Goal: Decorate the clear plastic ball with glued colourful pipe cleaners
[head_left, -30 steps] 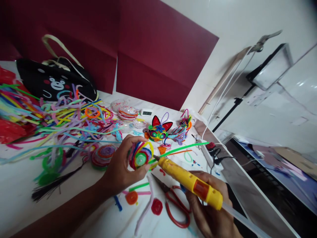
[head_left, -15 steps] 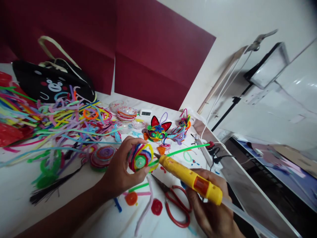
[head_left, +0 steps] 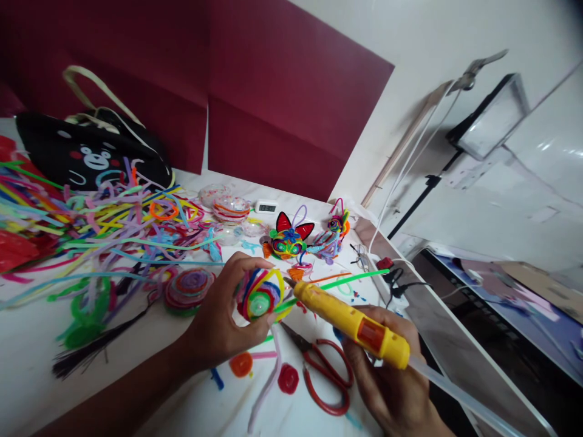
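Observation:
My left hand (head_left: 232, 303) grips a round ornament (head_left: 259, 294) coiled with coloured pipe cleaners, with a pale green shiny middle facing me. A long green pipe cleaner (head_left: 337, 285) sticks out from it to the right. My right hand (head_left: 387, 364) is wrapped round a yellow glue gun (head_left: 350, 321), a clear glue stick trailing from its back. The gun's dark nozzle points at the ornament's right edge; whether it touches cannot be made out. Below lie red-handled scissors (head_left: 325, 376), a red coil (head_left: 288, 379), an orange coil (head_left: 241, 365) and a lilac pipe cleaner (head_left: 266, 388).
A heap of pipe cleaners (head_left: 136, 218) covers the left, before a black bag (head_left: 91, 152). Behind my hands stand a cat-eared figure (head_left: 289, 243), clear bowls (head_left: 231, 209) and a small digital clock (head_left: 266, 207). A power strip (head_left: 387, 282) lies along the right edge.
The green pipe cleaner has shifted slightly, its far end a little lower and further right. Both hands keep their grip, and the glue gun stays close to the ornament.

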Demonstrator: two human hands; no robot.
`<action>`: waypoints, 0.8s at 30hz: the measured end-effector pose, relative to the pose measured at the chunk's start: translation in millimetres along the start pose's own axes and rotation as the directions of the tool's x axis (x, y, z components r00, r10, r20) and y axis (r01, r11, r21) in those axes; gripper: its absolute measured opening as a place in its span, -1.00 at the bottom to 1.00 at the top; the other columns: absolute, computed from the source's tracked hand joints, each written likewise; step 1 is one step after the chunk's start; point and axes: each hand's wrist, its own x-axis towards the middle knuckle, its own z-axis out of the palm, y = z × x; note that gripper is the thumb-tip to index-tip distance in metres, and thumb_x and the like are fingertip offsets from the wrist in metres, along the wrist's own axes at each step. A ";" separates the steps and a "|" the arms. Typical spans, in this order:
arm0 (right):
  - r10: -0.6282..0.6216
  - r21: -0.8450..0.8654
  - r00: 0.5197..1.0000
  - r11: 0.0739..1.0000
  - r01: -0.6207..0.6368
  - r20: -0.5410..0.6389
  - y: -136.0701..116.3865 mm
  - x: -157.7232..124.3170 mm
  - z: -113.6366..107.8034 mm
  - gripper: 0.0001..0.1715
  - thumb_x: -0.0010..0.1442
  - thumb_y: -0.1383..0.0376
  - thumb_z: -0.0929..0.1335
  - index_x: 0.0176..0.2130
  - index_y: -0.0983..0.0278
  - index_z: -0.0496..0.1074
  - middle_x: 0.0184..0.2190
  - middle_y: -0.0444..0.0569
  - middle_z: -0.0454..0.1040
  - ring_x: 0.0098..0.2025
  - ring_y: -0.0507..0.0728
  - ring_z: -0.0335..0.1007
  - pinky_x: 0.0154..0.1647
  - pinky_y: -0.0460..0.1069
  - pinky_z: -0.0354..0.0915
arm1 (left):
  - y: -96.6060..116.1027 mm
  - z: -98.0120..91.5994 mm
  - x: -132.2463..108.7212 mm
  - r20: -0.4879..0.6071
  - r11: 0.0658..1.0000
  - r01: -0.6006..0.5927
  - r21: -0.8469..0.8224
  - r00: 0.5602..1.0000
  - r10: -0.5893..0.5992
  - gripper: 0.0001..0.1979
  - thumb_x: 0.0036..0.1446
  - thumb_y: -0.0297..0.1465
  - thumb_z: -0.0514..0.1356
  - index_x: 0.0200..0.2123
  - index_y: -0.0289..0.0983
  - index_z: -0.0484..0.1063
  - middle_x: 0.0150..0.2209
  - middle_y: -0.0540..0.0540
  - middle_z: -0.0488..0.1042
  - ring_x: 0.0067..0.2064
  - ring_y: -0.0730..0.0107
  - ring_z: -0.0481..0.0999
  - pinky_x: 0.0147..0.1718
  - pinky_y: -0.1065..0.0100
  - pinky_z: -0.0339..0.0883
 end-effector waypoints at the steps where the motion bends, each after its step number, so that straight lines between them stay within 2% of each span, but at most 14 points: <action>1: -0.008 -0.009 1.000 1.000 0.008 0.004 0.2 0.2 -0.2 -0.77 0.31 0.31 0.32 -0.01 0.22 0.37 -0.23 0.04 0.49 -0.24 0.17 0.52 -0.40 -0.02 0.46 | 0.3 0.2 0.2 -0.003 1.000 -0.005 0.005 1.000 0.005 -0.43 -0.07 -0.54 0.28 0.03 -0.10 0.28 -0.10 -0.06 0.31 -0.09 0.28 0.41 -0.11 0.31 0.36; 6: -0.010 -0.004 1.000 1.000 0.010 0.001 -0.6 0.9 -0.7 -0.76 0.32 0.31 0.30 0.00 0.21 0.37 -0.21 0.03 0.48 -0.23 0.16 0.52 -0.37 -0.03 0.49 | 1.3 0.3 0.2 -0.004 1.000 -0.009 0.008 1.000 0.010 -0.43 -0.11 -0.56 0.26 0.02 -0.12 0.30 -0.10 -0.07 0.33 -0.09 0.25 0.42 -0.13 0.29 0.37; 12: 0.026 0.010 1.000 1.000 -0.027 0.007 -2.7 0.6 -1.3 -0.79 0.32 0.27 0.30 -0.04 0.22 0.39 -0.22 0.05 0.49 -0.25 0.15 0.52 -0.37 -0.03 0.49 | 0.5 -0.5 0.5 0.003 1.000 -0.003 -0.005 1.000 0.003 -0.44 -0.05 -0.54 0.26 0.04 -0.11 0.27 -0.09 -0.06 0.30 -0.08 0.28 0.39 -0.10 0.32 0.35; 20: 0.091 0.091 0.996 0.992 -0.091 0.011 -2.2 -6.2 -0.6 -0.76 0.30 0.26 0.34 -0.02 0.21 0.38 -0.25 0.04 0.52 -0.30 0.15 0.53 -0.39 -0.02 0.47 | 1.1 -2.1 2.9 -0.008 1.000 0.013 0.015 1.000 -0.013 -0.45 -0.05 -0.53 0.28 0.03 -0.11 0.27 -0.10 -0.06 0.31 -0.10 0.29 0.42 -0.12 0.31 0.38; 24: 0.079 0.090 0.997 0.993 -0.081 0.020 -2.1 -7.4 -1.9 -0.71 0.27 0.28 0.36 0.00 0.21 0.36 -0.23 0.03 0.53 -0.30 0.17 0.55 -0.37 -0.01 0.47 | 1.5 -2.8 3.8 -0.031 0.999 0.020 0.028 0.999 -0.019 -0.47 -0.07 -0.52 0.28 0.00 -0.13 0.29 -0.12 -0.07 0.33 -0.13 0.28 0.43 -0.15 0.29 0.40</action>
